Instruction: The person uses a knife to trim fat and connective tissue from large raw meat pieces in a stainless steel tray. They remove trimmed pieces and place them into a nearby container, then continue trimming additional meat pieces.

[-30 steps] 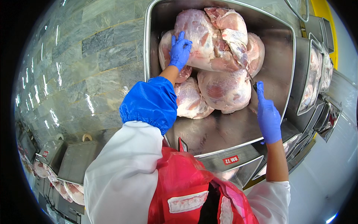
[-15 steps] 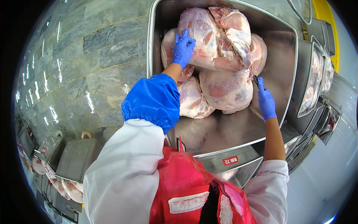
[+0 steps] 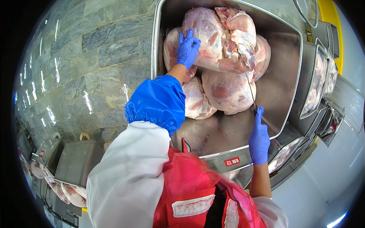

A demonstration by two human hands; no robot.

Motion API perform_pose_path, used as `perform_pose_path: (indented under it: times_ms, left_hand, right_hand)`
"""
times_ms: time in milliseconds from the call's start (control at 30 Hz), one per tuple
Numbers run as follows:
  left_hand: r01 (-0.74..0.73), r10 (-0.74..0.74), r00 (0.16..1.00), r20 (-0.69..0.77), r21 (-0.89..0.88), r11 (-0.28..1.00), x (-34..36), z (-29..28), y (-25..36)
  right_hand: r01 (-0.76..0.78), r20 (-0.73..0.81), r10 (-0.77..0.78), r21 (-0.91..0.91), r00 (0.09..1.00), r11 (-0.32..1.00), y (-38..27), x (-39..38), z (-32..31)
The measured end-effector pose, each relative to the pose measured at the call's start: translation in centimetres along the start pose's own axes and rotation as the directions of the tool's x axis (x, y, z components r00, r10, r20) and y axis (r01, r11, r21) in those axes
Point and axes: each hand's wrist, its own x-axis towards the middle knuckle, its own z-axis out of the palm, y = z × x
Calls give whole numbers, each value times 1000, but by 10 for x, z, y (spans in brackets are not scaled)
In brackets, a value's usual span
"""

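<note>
Several large raw pieces of meat (image 3: 207, 34), pale pink with whitish fat, lie heaped in a deep steel tub (image 3: 283, 76). My left hand (image 3: 188, 49), in a blue glove, rests with fingers spread on the upper left piece. My right hand (image 3: 259, 138), also gloved in blue, is closed round the handle of a knife (image 3: 250, 86) near the tub's right front side. The thin blade points away from me, over the right side of a rounded lower piece (image 3: 228, 91). Its tip is by the ragged cut edge of the upper meat.
More steel tubs with meat (image 3: 317, 83) stand to the right, beside a yellow post (image 3: 332, 30). At the lower left are further metal bins (image 3: 78, 163) with meat near them. Wet grey tiles (image 3: 106, 53) cover the surface on the left. A red-labelled steel bin (image 3: 218, 162) sits close before me.
My right hand has drawn back toward me and slightly left with the knife, and more of the blade now shows. My left hand has stayed on the meat.
</note>
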Motion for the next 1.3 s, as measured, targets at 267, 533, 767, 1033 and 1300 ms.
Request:
perform_pose_path:
  times_ms: [267,533,767,1033,1300]
  left_hand:
    - [-67,73,997,-21,193,979,8,-5,17]
    - [-76,112,958,264,-142,987,79,-65,193]
    - [-299,272,852,447,-10,954,270,-56,338]
    - [-812,333,566,755,440,384,384,-31,365]
    - [-758,284,652,703,592,273,372,-13,399]
  right_hand:
    - [109,-207,-71,177,976,978,5,59,58]
    - [265,-255,-149,514,955,816,23,43,66]
    - [-20,-136,147,664,980,747,-1,-51,68]
    - [-312,130,333,752,934,581,-54,-112,64]
    - [-298,78,432,832,898,469,-77,-132,66]
